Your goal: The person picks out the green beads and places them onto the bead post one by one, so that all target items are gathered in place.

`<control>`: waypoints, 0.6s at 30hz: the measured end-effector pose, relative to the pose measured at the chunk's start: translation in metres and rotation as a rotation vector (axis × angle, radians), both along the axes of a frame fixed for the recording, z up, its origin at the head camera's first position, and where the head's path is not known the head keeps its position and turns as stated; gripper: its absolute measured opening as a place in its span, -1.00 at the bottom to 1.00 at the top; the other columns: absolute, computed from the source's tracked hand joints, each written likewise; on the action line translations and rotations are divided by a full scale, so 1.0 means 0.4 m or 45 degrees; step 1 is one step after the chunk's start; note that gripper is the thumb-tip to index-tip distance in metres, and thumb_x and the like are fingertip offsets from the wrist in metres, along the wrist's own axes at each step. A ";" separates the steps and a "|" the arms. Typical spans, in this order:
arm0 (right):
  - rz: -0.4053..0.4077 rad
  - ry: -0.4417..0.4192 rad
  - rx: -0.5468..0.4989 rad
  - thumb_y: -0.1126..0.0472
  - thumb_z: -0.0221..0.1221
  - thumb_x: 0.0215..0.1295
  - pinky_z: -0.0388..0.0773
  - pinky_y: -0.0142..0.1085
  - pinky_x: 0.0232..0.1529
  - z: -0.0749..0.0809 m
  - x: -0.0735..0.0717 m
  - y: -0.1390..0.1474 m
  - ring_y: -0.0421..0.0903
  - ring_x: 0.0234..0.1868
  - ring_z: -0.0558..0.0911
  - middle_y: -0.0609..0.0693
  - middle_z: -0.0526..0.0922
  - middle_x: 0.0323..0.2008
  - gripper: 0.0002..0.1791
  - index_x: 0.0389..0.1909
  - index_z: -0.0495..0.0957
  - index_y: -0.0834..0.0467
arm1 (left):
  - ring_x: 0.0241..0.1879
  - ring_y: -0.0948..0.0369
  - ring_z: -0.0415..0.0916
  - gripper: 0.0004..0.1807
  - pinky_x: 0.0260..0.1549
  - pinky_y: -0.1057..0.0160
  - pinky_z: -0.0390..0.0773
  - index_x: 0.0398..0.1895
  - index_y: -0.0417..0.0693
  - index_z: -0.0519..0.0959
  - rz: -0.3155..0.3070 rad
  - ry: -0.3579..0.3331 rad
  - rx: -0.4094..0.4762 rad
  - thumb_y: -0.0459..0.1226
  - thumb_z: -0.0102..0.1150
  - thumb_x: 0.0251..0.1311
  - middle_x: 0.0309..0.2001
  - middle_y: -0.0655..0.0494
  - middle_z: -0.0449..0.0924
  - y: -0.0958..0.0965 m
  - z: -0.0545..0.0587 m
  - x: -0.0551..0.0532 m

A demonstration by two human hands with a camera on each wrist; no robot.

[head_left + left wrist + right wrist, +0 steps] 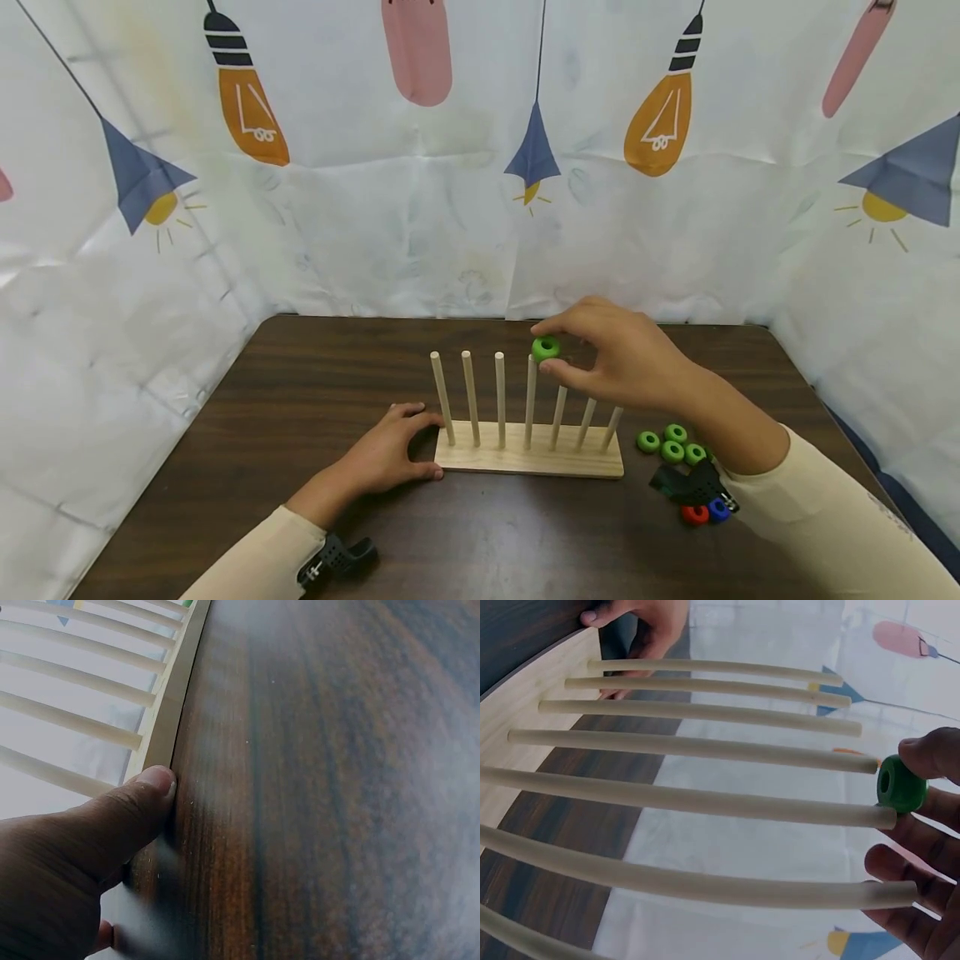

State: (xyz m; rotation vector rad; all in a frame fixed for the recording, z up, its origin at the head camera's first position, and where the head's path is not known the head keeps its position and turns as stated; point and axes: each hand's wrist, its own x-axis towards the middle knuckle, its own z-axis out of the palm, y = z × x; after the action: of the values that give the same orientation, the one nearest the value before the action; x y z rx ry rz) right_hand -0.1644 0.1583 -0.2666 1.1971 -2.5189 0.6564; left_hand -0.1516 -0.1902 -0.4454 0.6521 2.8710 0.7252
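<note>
A wooden peg stand with several upright pegs lies lengthwise across the table. My left hand grips its left end, thumb at the front edge and fingers behind. In the left wrist view the thumb presses against the base's edge. My right hand pinches a green bead between thumb and fingertips, level with the peg tops and close to the middle peg. The right wrist view has this bead beside a peg tip, its hole facing the pegs. No beads show on the pegs.
Several loose green beads lie right of the stand. Nearer to me are a red bead and a blue bead, partly hidden by the right wrist's black mount. A patterned white curtain hangs behind the dark table.
</note>
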 end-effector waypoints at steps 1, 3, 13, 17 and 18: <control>0.002 0.001 -0.001 0.09 0.44 0.27 0.59 -0.22 -0.27 0.000 0.000 -0.003 -0.22 -0.09 0.58 -0.22 0.67 -0.06 -0.60 0.12 0.69 0.00 | 0.43 -0.34 0.17 -0.31 0.25 -0.37 0.35 0.25 0.15 0.58 0.000 -0.002 0.000 0.06 0.58 0.02 0.40 -0.29 0.32 0.000 0.000 0.001; 0.007 0.006 0.000 0.09 0.44 0.26 0.60 -0.22 -0.27 0.000 0.000 -0.008 -0.23 -0.10 0.59 -0.22 0.67 -0.07 -0.60 0.12 0.69 0.01 | 0.43 -0.32 0.17 -0.31 0.25 -0.36 0.36 0.25 0.15 0.58 0.000 -0.007 0.000 0.06 0.58 0.02 0.40 -0.29 0.32 0.001 -0.001 0.002; -0.008 -0.006 0.058 0.05 0.40 0.31 0.57 -0.26 -0.31 0.006 0.002 -0.036 -0.26 -0.11 0.56 -0.22 0.67 -0.04 -0.60 0.14 0.68 0.00 | 0.43 -0.30 0.18 -0.31 0.24 -0.35 0.38 0.24 0.18 0.58 0.005 -0.007 0.006 0.08 0.58 0.02 0.40 -0.27 0.33 -0.002 -0.004 0.001; -0.002 -0.005 0.070 0.03 0.40 0.31 0.57 -0.26 -0.33 0.008 0.000 -0.048 -0.25 -0.09 0.57 -0.20 0.67 -0.02 -0.59 0.15 0.68 -0.01 | 0.43 -0.29 0.19 -0.31 0.24 -0.34 0.38 0.24 0.18 0.58 0.006 -0.002 0.002 0.07 0.59 0.01 0.39 -0.26 0.34 -0.002 -0.004 0.000; 0.001 -0.006 0.072 0.03 0.40 0.32 0.57 -0.26 -0.33 0.009 -0.001 -0.052 -0.25 -0.08 0.57 -0.20 0.67 -0.02 -0.59 0.15 0.68 -0.01 | 0.43 -0.30 0.19 -0.31 0.23 -0.34 0.39 0.24 0.18 0.58 0.008 -0.003 0.001 0.07 0.59 0.01 0.39 -0.26 0.33 -0.001 -0.003 0.001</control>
State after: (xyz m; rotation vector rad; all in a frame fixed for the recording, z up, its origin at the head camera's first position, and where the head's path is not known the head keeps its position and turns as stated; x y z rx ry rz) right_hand -0.1649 0.1376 -0.2632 1.2173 -2.5565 0.5925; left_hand -0.1514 -0.1907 -0.4466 0.6422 2.8723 0.7271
